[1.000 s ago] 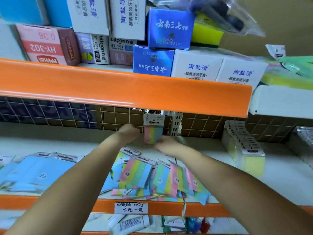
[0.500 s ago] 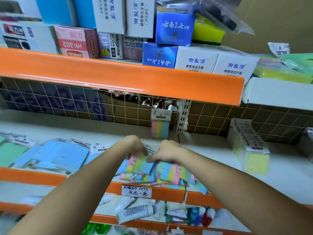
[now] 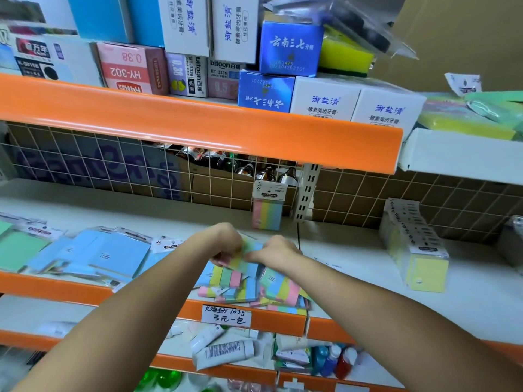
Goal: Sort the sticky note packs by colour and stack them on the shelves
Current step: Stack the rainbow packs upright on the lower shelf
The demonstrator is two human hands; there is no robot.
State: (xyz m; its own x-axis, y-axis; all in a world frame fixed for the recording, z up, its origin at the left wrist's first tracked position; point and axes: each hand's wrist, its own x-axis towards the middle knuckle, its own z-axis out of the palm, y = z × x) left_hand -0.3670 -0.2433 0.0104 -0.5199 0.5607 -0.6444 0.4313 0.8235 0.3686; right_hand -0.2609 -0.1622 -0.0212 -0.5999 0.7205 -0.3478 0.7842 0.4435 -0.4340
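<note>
A loose pile of rainbow-striped sticky note packs [image 3: 252, 287] lies at the front of the white shelf [image 3: 353, 258]. My left hand [image 3: 225, 240] and my right hand [image 3: 276, 250] both grip one striped pack [image 3: 249, 257] just above that pile. Another striped pack [image 3: 267, 206] stands upright against the wire back. Several blue packs [image 3: 113, 254] lie scattered to the left, with green packs [image 3: 17, 248] at the far left. A tidy row of yellow packs [image 3: 416, 244] stands at the right.
An orange-edged upper shelf [image 3: 198, 128] carries toothpaste and pen boxes and overhangs the work area. A handwritten price label [image 3: 226, 316] is on the front rail. Tubes and small bottles [image 3: 226, 352] lie on the shelf below.
Both hands came back from the upright striped pack at the rear, dropped to the striped pile, and now hold one pack lifted from it. The camera view shifted down and left.
</note>
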